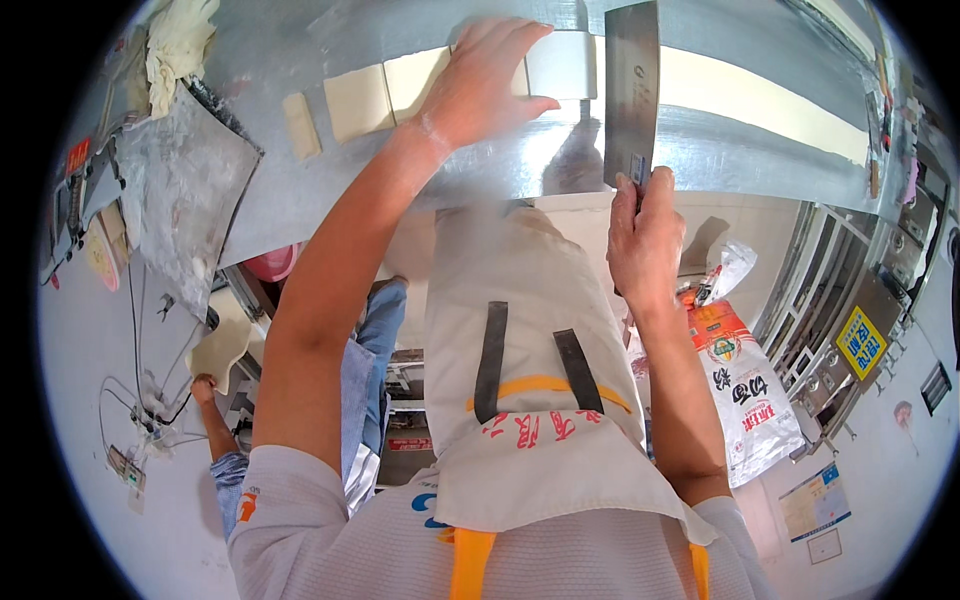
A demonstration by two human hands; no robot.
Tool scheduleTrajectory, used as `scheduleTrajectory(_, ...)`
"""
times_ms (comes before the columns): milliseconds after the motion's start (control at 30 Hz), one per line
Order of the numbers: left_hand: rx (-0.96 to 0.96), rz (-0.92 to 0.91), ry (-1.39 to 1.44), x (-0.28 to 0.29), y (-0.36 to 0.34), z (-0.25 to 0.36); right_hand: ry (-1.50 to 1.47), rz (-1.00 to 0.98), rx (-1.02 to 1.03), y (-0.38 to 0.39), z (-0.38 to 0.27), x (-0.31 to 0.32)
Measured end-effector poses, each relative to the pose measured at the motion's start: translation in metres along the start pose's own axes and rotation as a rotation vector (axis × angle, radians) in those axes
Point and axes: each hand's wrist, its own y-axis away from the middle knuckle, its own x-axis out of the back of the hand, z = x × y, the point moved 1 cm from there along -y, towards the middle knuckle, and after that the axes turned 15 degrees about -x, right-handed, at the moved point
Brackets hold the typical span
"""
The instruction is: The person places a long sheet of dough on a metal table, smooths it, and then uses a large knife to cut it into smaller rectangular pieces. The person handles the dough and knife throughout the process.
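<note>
My right hand (647,238) is wrapped round the handle of a cleaver (632,90). Its broad steel blade stands upright over the flat dough strip (750,100), which runs off to the right along the metal worktop (480,165). On the left, my left hand (482,85) lies with fingers spread over cut dough pieces (358,104), partly hiding them. A pale bluish-white rectangular piece (562,66) sits between that hand and the blade; its material is unclear. A narrow dough offcut (301,126) rests at the row's left end.
At the upper left are a cream crumpled cloth (180,45) and a flour-dusted sheet (180,185). Below them another person's hand (204,388) holds a dough sheet (222,345). A flour bag (742,385) stands below the worktop's right side, beside a metal rack (815,270).
</note>
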Motion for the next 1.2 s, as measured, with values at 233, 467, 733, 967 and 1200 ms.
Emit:
scheduleTrajectory(233, -0.022, 0.003, -0.011, -0.001, 0.002, -0.001, 0.071, 0.024, 0.084, -0.012, -0.002, -0.001)
scheduleTrajectory(467, -0.039, 0.006, 0.002, 0.001, 0.001, -0.001, 0.100, 0.007, 0.047, -0.013, -0.004, -0.004)
scheduleTrajectory(733, -0.038, 0.010, 0.003, 0.000, 0.001, -0.002, 0.114, 0.016, 0.053, -0.013, -0.006, -0.006)
scheduleTrajectory(967, -0.032, 0.018, 0.016, 0.000, 0.000, -0.001, 0.118, 0.011, 0.039, -0.011, -0.008, -0.006)
scheduleTrajectory(1200, -0.051, 0.013, 0.011, 0.006, -0.004, 0.006, 0.108, -0.008, 0.023, -0.012, -0.006, -0.007)
